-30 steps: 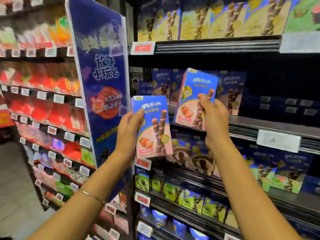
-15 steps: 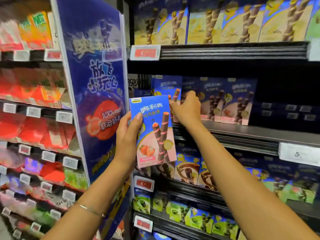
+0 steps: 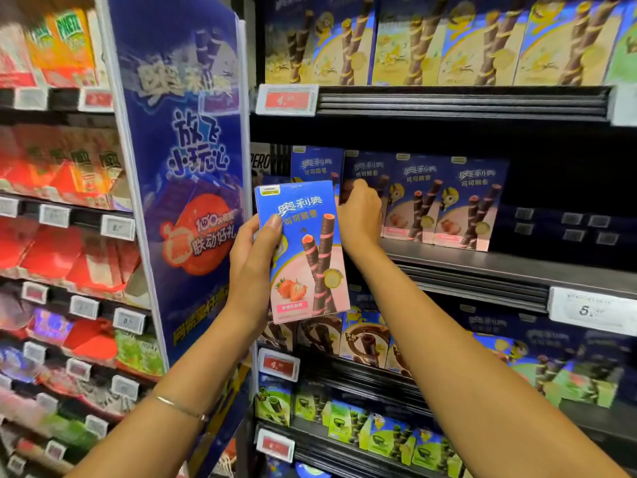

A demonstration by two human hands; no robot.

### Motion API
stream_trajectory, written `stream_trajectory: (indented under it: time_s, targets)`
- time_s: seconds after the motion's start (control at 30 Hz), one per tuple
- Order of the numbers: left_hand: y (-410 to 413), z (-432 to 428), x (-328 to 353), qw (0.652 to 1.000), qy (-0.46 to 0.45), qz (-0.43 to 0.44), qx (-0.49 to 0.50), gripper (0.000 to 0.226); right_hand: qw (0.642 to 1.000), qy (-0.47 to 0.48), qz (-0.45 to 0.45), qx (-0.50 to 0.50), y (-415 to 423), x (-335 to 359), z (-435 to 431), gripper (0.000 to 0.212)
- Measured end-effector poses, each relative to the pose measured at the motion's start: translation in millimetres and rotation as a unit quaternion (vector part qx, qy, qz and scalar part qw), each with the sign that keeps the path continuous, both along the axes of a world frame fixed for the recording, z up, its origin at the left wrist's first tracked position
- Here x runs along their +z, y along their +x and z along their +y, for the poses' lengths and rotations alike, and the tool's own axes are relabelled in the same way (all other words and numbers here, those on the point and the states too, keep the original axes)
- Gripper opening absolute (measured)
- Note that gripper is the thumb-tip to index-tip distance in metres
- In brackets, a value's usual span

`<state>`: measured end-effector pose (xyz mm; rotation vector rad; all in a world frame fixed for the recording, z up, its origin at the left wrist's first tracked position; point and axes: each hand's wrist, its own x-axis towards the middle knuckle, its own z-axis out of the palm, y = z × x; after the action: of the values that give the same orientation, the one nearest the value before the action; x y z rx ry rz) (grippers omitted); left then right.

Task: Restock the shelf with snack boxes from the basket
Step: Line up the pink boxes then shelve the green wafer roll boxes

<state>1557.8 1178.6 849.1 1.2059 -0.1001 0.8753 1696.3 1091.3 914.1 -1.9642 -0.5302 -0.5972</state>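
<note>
My left hand [image 3: 253, 267] grips a blue and pink strawberry wafer-roll box [image 3: 305, 257] upright in front of the shelving, thumb on its front. My right hand [image 3: 360, 219] reaches onto the middle shelf [image 3: 482, 262], fingers curled round the box [image 3: 358, 170] standing second from the left in the row. Two more of the same boxes [image 3: 444, 201] stand to its right and one box [image 3: 315, 165] to its left. The basket is out of view.
A blue promotional divider panel [image 3: 186, 167] juts out left of the shelf bay. To the right of the row the middle shelf is dark and open. Yellow boxes [image 3: 448, 39] fill the shelf above, chocolate and green boxes [image 3: 372, 339] fill those below. Price tags [image 3: 593, 310] line the edges.
My right hand carried its box from mid-air onto the middle shelf and set it into the row. The left hand kept its box roughly still. The view drew closer.
</note>
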Motion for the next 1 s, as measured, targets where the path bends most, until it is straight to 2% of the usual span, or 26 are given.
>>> stream_trajectory:
  time_s: [0.23, 0.4, 0.63, 1.0]
  targets:
    - [2, -1, -1, 1.000, -0.016, 0.001, -0.002, 0.060, 1.000, -0.006, 0.006, 0.005, 0, 2, 5, 0.026]
    - [4, 1, -4, 1.000, 0.001, 0.015, 0.002, 0.037, 1.000, -0.007, 0.002, 0.007, 3, 1, 9, 0.027]
    - [3, 2, -3, 1.000, 0.006, 0.020, 0.002, 0.052, 1.000, 0.002, 0.004, 0.006, 6, 1, 11, 0.030]
    - [6, 4, -3, 1.000, 0.014, 0.026, -0.008, 0.037, 1.000, 0.004, 0.008, 0.000, 7, -1, 9, 0.030]
